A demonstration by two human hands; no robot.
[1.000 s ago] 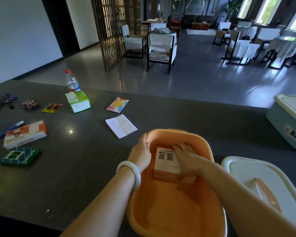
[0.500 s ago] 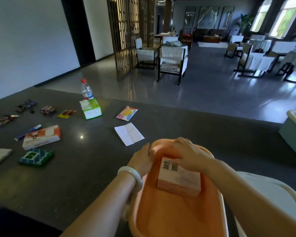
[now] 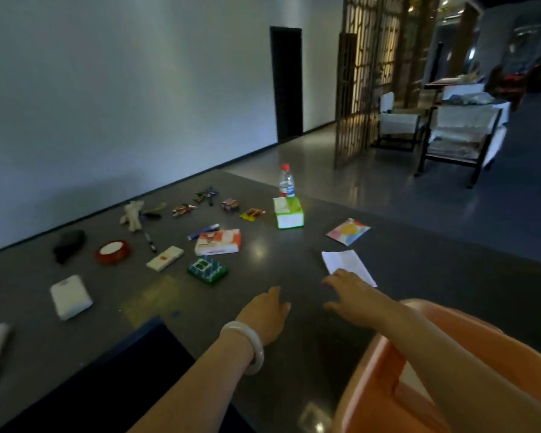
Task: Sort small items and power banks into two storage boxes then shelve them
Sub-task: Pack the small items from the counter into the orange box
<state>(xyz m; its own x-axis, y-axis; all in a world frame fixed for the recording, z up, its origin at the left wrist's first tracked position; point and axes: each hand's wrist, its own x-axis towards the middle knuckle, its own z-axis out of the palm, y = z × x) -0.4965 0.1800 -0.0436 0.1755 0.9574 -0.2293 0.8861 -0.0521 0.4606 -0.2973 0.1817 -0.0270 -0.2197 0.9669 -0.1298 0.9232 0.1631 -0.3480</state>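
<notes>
Both hands over the counter (image 3: 294,354), holding nothing | left hand (image 3: 267,314) relaxed, right hand (image 3: 352,300) fingers spread beside white paper (image 3: 349,265) | orange box (image 3: 388,370) at right, under right forearm | white power bank (image 3: 71,296) far left

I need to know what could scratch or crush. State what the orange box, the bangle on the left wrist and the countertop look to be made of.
Orange box: probably moulded plastic; smooth, faintly glossy, with a rounded rim.
Bangle: pale, milky and polished, perhaps jade or glass; cannot tell which.
Countertop: dark polished stone or composite, judging by fine speckles and reflected lights.
</notes>
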